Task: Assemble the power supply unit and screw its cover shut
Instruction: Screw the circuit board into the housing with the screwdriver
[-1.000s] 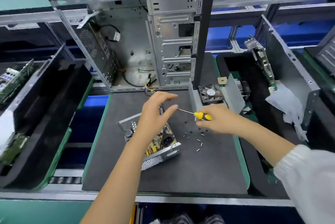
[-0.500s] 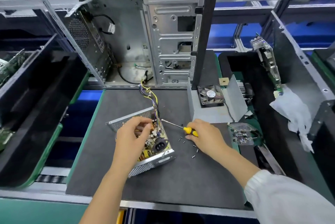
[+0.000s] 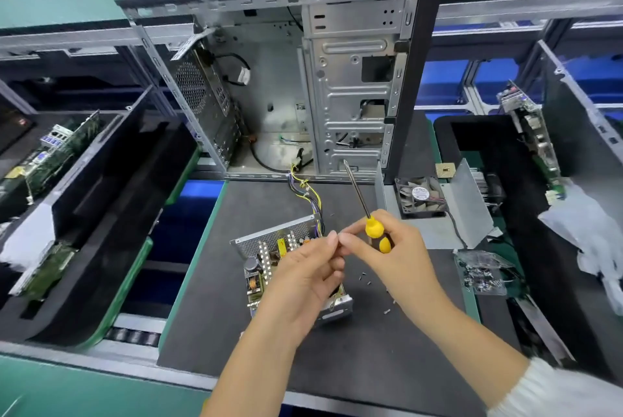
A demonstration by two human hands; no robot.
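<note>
- Head view: both hands have lifted off the worktop [image 3: 236, 332] and met above the power supply unit [image 3: 269, 268], which lies uncovered at 6 o'clock from the computer case [image 3: 337, 79].
- The right hand [image 3: 387, 258] grips the screwdriver [image 3: 365, 211], shaft now pointing to 11 o'clock.
- The left hand [image 3: 303, 278] pinches fingertips against the right's, probably passing a screw; none is visible.
- Loose screws [image 3: 365, 279] lie just right of the unit.

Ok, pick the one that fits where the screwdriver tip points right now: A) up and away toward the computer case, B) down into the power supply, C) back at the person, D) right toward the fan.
A: the right hand holds the screwdriver by its yellow handle, and the shaft rises up and away toward the computer case, clear of the power supply.
</note>
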